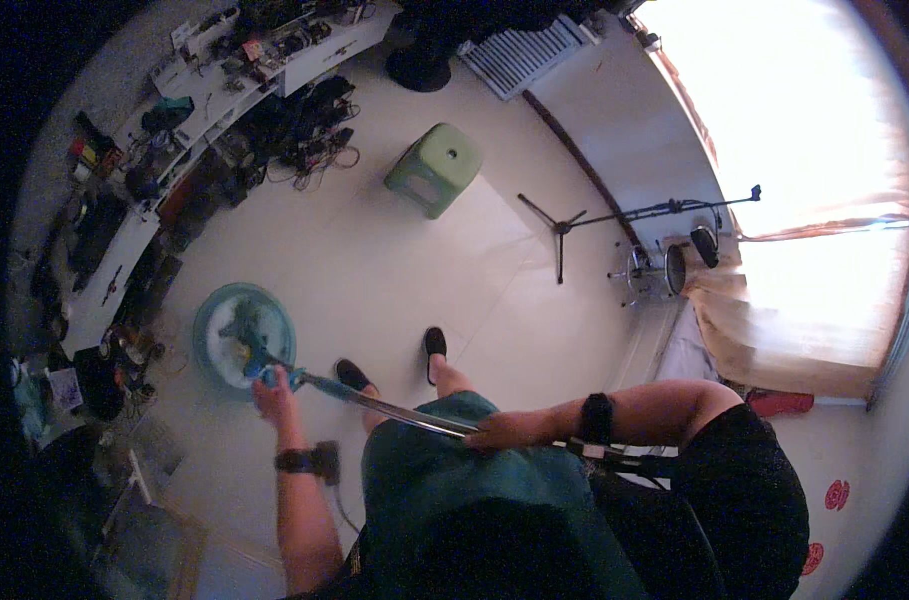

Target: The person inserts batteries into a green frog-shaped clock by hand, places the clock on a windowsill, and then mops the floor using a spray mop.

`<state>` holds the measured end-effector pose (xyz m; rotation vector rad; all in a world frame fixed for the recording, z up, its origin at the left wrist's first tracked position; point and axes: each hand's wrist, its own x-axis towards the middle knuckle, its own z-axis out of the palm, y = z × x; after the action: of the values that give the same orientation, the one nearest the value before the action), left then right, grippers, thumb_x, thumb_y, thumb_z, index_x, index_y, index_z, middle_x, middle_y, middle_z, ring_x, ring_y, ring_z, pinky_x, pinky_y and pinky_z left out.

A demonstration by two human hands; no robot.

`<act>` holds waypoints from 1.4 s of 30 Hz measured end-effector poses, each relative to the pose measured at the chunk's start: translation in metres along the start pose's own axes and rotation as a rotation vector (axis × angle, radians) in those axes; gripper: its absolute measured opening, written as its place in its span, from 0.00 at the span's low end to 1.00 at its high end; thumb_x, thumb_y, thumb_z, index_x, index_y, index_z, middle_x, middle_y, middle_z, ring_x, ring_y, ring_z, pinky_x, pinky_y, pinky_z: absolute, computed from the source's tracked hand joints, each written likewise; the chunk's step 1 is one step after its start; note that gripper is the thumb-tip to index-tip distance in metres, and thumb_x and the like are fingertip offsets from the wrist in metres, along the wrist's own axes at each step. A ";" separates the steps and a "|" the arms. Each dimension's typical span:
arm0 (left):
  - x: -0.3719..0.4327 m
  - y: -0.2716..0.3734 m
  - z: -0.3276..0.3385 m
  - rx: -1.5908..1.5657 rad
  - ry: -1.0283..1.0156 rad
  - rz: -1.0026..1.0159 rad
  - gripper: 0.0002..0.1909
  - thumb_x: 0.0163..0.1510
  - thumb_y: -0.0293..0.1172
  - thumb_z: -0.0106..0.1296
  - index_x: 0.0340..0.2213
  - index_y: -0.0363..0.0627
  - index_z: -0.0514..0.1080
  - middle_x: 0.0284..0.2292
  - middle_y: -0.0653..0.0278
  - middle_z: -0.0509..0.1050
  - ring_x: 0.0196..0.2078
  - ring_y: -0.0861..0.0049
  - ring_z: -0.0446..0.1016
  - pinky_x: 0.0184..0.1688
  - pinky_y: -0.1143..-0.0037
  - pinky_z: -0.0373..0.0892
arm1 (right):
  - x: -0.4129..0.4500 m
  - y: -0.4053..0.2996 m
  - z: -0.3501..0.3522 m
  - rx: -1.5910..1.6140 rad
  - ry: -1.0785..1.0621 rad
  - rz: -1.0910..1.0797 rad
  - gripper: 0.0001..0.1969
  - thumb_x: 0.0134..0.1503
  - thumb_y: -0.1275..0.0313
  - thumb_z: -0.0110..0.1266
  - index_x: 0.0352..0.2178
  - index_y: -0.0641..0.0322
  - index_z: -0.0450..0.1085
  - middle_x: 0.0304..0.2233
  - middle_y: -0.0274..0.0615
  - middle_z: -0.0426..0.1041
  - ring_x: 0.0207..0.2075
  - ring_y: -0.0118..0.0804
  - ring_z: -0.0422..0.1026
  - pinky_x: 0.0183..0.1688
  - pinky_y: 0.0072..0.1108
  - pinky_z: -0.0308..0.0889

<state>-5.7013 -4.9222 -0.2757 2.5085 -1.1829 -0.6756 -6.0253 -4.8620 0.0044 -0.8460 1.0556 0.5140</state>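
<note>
A long-handled mop with a metal pole [402,411] slants across my lap toward a blue-green plastic basin [289,339] on the floor. My left hand [276,397] grips a blue plastic part near the mop's lower end, beside the basin's near rim. Farther up, my right hand [503,430] is closed around the pole. The dark mop head [244,319] is blurred and lies inside the basin, over whitish, foamy-looking contents. My fingers hide part of the blue fitting.
A green plastic stool [443,161] stands ahead on the pale floor. A black tripod stand [563,226] and a round metal-legged stool [673,270] are to the right. Cables [327,142] lie below a cluttered white cabinet [334,56] at the left. My slippered feet [435,345] are near the basin.
</note>
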 end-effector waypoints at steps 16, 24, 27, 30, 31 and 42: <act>0.060 -0.030 -0.028 -0.420 -0.364 0.104 0.19 0.49 0.38 0.43 0.36 0.31 0.64 0.34 0.51 0.67 0.36 0.67 0.65 0.39 0.73 0.61 | -0.030 0.063 -0.015 0.169 0.121 0.142 0.12 0.51 0.62 0.48 0.26 0.59 0.60 0.12 0.31 0.57 0.13 0.24 0.56 0.14 0.19 0.55; 0.096 -0.039 -0.044 -0.471 -0.393 0.107 0.22 0.54 0.37 0.38 0.43 0.30 0.59 0.40 0.49 0.65 0.39 0.64 0.64 0.43 0.72 0.59 | -0.050 0.087 0.049 0.319 0.084 -0.064 0.04 0.45 0.76 0.44 0.24 0.58 0.57 0.12 0.29 0.56 0.12 0.23 0.57 0.11 0.16 0.54; 0.094 -0.040 -0.032 -0.024 -0.218 0.539 0.23 0.55 0.38 0.34 0.47 0.32 0.56 0.46 0.47 0.60 0.47 0.60 0.60 0.49 0.69 0.55 | -0.071 0.109 0.080 0.432 0.070 -0.124 0.03 0.44 0.76 0.40 0.24 0.56 0.58 0.10 0.30 0.58 0.09 0.24 0.57 0.09 0.18 0.53; 0.098 -0.052 -0.014 -0.166 -0.419 0.534 0.23 0.56 0.35 0.31 0.51 0.37 0.50 0.53 0.51 0.50 0.55 0.60 0.49 0.56 0.70 0.47 | -0.086 0.128 0.106 0.480 0.074 -0.192 0.03 0.44 0.75 0.40 0.24 0.55 0.58 0.10 0.30 0.58 0.09 0.23 0.57 0.09 0.17 0.53; 0.092 -0.045 -0.009 -0.164 -0.429 0.562 0.23 0.56 0.35 0.31 0.51 0.37 0.50 0.53 0.51 0.50 0.55 0.60 0.49 0.56 0.70 0.47 | -0.089 0.139 0.119 0.493 0.081 -0.242 0.03 0.44 0.75 0.41 0.24 0.55 0.58 0.11 0.30 0.58 0.10 0.23 0.57 0.10 0.17 0.53; -0.026 -0.047 0.071 0.519 -0.695 0.935 0.21 0.52 0.34 0.37 0.47 0.37 0.57 0.46 0.53 0.62 0.46 0.64 0.61 0.48 0.72 0.57 | -0.043 0.299 0.376 0.917 0.401 -0.207 0.04 0.45 0.74 0.45 0.24 0.57 0.58 0.12 0.30 0.59 0.12 0.23 0.59 0.12 0.16 0.55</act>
<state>-5.7227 -4.8771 -0.3495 1.6383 -2.7801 -1.0563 -6.0567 -4.3814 0.0262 -0.2218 1.3746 -0.3393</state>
